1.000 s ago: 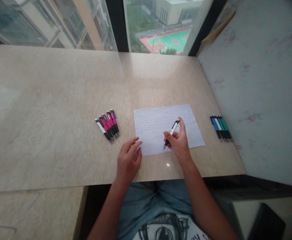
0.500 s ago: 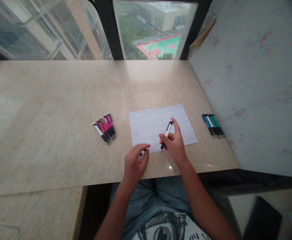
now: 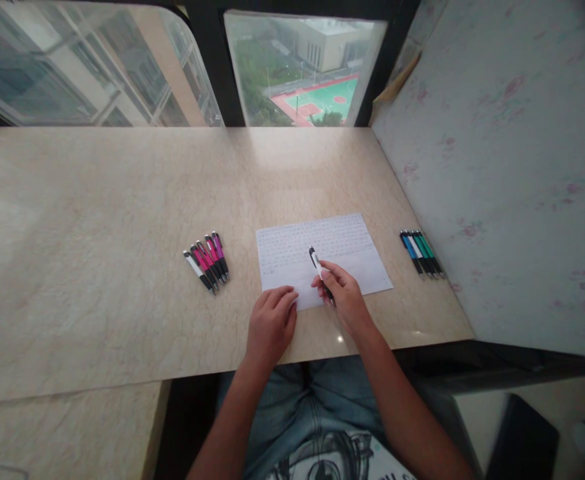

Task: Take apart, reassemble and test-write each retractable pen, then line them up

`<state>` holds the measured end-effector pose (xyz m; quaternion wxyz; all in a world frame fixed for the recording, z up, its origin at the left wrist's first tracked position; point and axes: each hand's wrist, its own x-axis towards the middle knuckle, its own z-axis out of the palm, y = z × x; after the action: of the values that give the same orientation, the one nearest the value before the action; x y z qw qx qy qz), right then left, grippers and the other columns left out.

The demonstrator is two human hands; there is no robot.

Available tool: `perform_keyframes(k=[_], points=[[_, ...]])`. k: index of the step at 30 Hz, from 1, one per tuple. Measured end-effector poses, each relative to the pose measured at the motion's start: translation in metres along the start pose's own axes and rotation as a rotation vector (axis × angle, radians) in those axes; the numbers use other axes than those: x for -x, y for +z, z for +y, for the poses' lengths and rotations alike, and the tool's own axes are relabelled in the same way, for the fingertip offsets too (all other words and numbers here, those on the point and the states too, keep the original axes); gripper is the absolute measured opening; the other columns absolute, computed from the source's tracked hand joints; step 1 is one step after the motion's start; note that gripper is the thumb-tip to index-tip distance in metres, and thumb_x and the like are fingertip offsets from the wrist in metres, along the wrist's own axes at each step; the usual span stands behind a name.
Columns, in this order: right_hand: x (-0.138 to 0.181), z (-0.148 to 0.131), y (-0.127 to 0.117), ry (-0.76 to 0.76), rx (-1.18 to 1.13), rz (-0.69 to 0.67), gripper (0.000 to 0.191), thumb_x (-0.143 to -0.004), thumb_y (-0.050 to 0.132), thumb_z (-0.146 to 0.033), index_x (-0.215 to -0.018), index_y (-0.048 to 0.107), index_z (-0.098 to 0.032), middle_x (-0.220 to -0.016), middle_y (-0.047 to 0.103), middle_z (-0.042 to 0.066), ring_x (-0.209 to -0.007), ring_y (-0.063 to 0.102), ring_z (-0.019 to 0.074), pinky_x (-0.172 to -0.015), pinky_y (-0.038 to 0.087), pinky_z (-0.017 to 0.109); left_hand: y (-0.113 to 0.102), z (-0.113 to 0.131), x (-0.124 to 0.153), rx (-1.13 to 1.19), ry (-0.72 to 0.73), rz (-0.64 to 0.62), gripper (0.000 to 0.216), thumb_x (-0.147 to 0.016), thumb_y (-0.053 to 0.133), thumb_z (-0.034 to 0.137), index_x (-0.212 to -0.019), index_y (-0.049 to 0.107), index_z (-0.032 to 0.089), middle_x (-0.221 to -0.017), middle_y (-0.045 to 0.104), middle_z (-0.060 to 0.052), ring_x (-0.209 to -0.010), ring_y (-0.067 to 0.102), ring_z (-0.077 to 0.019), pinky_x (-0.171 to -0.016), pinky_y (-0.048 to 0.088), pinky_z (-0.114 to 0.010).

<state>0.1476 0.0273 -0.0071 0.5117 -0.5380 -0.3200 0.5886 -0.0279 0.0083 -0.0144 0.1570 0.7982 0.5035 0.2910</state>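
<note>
A white and black click pen (image 3: 317,261) is in my right hand (image 3: 343,293), closed around its lower barrel. Its clip end points up and to the left, and the tip is mostly hidden by my fingers. Under both hands lies a sheet of paper (image 3: 322,247) with rows of handwriting on its upper part. My left hand (image 3: 272,323) rests at the sheet's lower left corner, palm down with loosely bent fingers and nothing visible in them.
Several pink, purple and white pens (image 3: 207,262) lie in a fan left of the paper. More blue, white and green pens (image 3: 421,253) lie side by side near the wall (image 3: 502,200). A window (image 3: 307,67) stands behind the desk (image 3: 112,253).
The pen has turned in my right hand, its clip end swinging from the upper right to the upper left. My left hand has settled flatter onto the paper's corner. The view has shifted slightly.
</note>
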Motion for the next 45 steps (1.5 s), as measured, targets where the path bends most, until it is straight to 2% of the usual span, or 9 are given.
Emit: perform_keyframes(k=[9, 15, 21, 26, 34, 37, 40, 42, 45], points=[[0.002, -0.006, -0.007, -0.030, 0.084, 0.044, 0.031, -0.079, 0.070, -0.042, -0.098, 0.066, -0.018, -0.084, 0.074, 0.006, -0.066, 0.059, 0.0146, -0.064, 0.047, 0.030, 0.001, 0.000, 0.003, -0.060, 0.001, -0.001, 0.020, -0.088, 0.055, 0.012, -0.103, 0.066, 0.020, -0.111, 0.068, -0.010, -0.100, 0.060, -0.0248, -0.089, 0.053, -0.043], [0.002, -0.007, -0.032, -0.076, 0.196, 0.159, 0.032, -0.072, 0.076, -0.041, -0.094, 0.068, -0.019, -0.085, 0.071, 0.004, -0.081, 0.065, 0.0190, -0.074, 0.050, 0.033, 0.002, -0.003, 0.003, -0.060, -0.003, 0.015, 0.022, -0.088, 0.056, 0.012, -0.106, 0.065, 0.020, -0.111, 0.068, -0.010, -0.101, 0.061, -0.0260, -0.090, 0.053, -0.045], [0.002, -0.012, -0.052, -0.111, 0.221, 0.211, 0.037, -0.070, 0.079, -0.040, -0.096, 0.062, -0.020, -0.083, 0.068, 0.002, -0.079, 0.064, 0.0187, -0.070, 0.049, 0.031, 0.003, -0.004, 0.003, -0.059, 0.006, 0.026, 0.022, -0.088, 0.055, 0.012, -0.105, 0.065, 0.020, -0.110, 0.069, -0.010, -0.102, 0.061, -0.0261, -0.089, 0.053, -0.045], [0.002, -0.014, -0.045, -0.048, 0.205, 0.189, 0.036, -0.071, 0.077, -0.047, -0.093, 0.066, -0.020, -0.081, 0.066, 0.002, -0.070, 0.059, 0.0158, -0.056, 0.043, 0.026, 0.005, -0.005, 0.004, -0.063, 0.001, 0.024, 0.022, -0.088, 0.055, 0.013, -0.106, 0.065, 0.021, -0.111, 0.068, -0.010, -0.102, 0.061, -0.0258, -0.089, 0.053, -0.045], [-0.001, -0.007, -0.044, -0.035, 0.061, 0.216, 0.036, -0.074, 0.074, -0.046, -0.096, 0.068, -0.019, -0.079, 0.067, 0.002, -0.068, 0.057, 0.0139, -0.056, 0.042, 0.024, 0.003, -0.004, 0.004, -0.065, 0.006, 0.023, 0.021, -0.088, 0.055, 0.012, -0.105, 0.065, 0.020, -0.111, 0.068, -0.011, -0.101, 0.060, -0.0258, -0.090, 0.053, -0.045], [-0.002, -0.008, -0.047, -0.052, 0.076, 0.221, 0.035, -0.074, 0.073, -0.046, -0.096, 0.068, -0.018, -0.080, 0.068, 0.002, -0.068, 0.058, 0.0142, -0.058, 0.044, 0.025, 0.003, -0.004, 0.003, -0.068, 0.006, 0.018, 0.022, -0.088, 0.055, 0.012, -0.106, 0.065, 0.020, -0.111, 0.068, -0.011, -0.101, 0.060, -0.0260, -0.089, 0.053, -0.045], [-0.003, -0.013, -0.056, -0.109, 0.219, 0.252, 0.035, -0.077, 0.071, -0.048, -0.096, 0.068, -0.019, -0.084, 0.070, 0.004, -0.071, 0.061, 0.0169, -0.060, 0.046, 0.028, 0.003, -0.004, 0.003, -0.071, 0.011, 0.020, 0.023, -0.087, 0.055, 0.013, -0.106, 0.066, 0.021, -0.110, 0.068, -0.010, -0.100, 0.061, -0.0261, -0.089, 0.054, -0.046], [-0.004, -0.017, -0.067, -0.181, 0.425, 0.305, 0.033, -0.078, 0.069, -0.048, -0.093, 0.069, -0.018, -0.087, 0.071, 0.007, -0.075, 0.063, 0.0196, -0.064, 0.048, 0.031, 0.003, -0.004, 0.003, -0.072, 0.010, 0.025, 0.024, -0.087, 0.055, 0.013, -0.107, 0.066, 0.022, -0.110, 0.068, -0.010, -0.100, 0.062, -0.0263, -0.088, 0.054, -0.045], [-0.008, -0.025, -0.093, -0.297, 0.793, 0.458, 0.029, -0.082, 0.063, -0.044, -0.088, 0.070, -0.017, -0.082, 0.071, 0.009, -0.073, 0.064, 0.0216, -0.067, 0.048, 0.034, 0.003, -0.005, 0.003, -0.069, 0.009, 0.030, 0.023, -0.087, 0.056, 0.014, -0.106, 0.066, 0.022, -0.110, 0.068, -0.010, -0.101, 0.062, -0.0265, -0.088, 0.054, -0.045]])
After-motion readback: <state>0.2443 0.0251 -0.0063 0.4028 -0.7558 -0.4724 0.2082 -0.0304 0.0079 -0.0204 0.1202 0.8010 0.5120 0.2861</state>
